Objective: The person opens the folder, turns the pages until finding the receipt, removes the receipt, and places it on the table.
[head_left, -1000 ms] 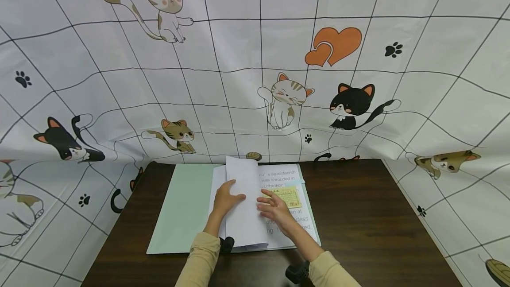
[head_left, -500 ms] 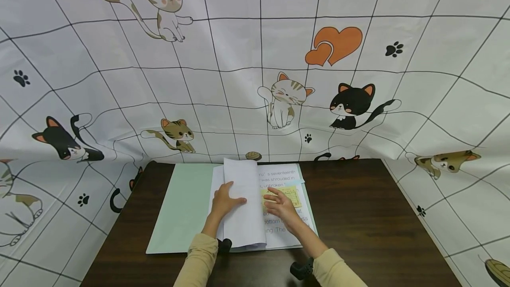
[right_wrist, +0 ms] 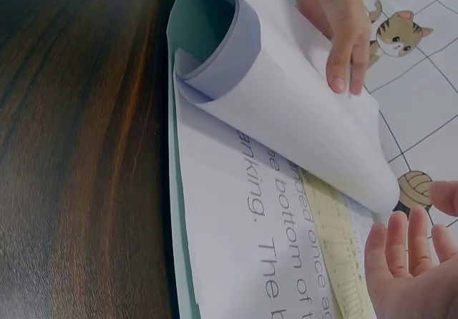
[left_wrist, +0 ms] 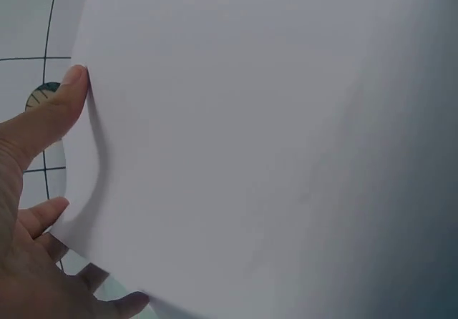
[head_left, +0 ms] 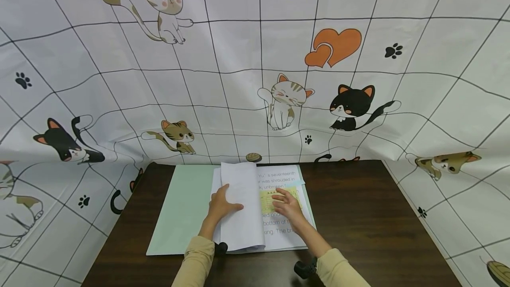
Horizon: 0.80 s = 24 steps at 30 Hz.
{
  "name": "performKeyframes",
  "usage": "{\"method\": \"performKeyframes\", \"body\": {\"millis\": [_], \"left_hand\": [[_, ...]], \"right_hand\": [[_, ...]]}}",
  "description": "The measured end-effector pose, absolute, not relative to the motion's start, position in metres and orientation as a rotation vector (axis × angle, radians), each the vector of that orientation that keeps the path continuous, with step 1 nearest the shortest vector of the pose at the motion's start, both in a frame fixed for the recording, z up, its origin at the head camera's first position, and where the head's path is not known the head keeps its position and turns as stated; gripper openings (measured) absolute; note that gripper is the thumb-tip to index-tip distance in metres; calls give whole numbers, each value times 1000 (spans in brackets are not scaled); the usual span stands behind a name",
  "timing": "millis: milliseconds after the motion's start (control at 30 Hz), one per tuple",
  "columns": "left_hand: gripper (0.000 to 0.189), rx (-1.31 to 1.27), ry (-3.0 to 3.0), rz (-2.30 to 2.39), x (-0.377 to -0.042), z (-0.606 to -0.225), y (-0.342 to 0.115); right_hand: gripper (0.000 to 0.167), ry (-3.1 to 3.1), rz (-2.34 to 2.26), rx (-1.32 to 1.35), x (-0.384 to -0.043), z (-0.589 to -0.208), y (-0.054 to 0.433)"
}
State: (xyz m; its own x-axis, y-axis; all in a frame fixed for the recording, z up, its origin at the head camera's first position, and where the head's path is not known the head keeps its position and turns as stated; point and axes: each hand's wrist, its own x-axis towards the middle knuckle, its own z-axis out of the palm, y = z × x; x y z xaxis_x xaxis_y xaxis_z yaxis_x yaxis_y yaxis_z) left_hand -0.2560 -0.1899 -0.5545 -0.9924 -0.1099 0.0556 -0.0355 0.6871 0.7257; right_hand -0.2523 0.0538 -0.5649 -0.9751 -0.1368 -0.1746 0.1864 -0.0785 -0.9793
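Note:
An opened mint-green folder (head_left: pixel 179 216) holds printed sheets (head_left: pixel 279 229) on its right side. A white page (head_left: pixel 241 229) arches over to the left, and its blank back faces up. My left hand (head_left: pixel 219 207) lies on this page with thumb and fingers spread, near its left edge. In the left wrist view, the thumb and fingertips touch the margins of the white page (left_wrist: pixel 215 133). My right hand (head_left: pixel 288 207) hovers over the printed sheet with loosely bent fingers and holds nothing. It partly covers a yellow note (head_left: pixel 268 200) stuck there.
A light blue sticky strip (head_left: pixel 292 183) crosses the printed sheet's upper right. The folder rests on a dark wooden table (head_left: pixel 366 216). A white curtain (head_left: pixel 235 52) with cartoon cats surrounds the table's back and sides. Each wrist wears a black camera (head_left: pixel 304 269).
My left hand has slid slightly left together with the arched page, uncovering more print and yellow note. My right hand has drawn away to the right, off the page's folded edge.

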Motion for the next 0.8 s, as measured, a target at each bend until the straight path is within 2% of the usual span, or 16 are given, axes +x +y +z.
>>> {"method": "performKeyframes", "body": {"millis": [800], "left_hand": [[100, 136, -2871, -1201, -253, -570, -208]], "right_hand": [[57, 2238, -2181, 241, -263, -570, 72]]}}
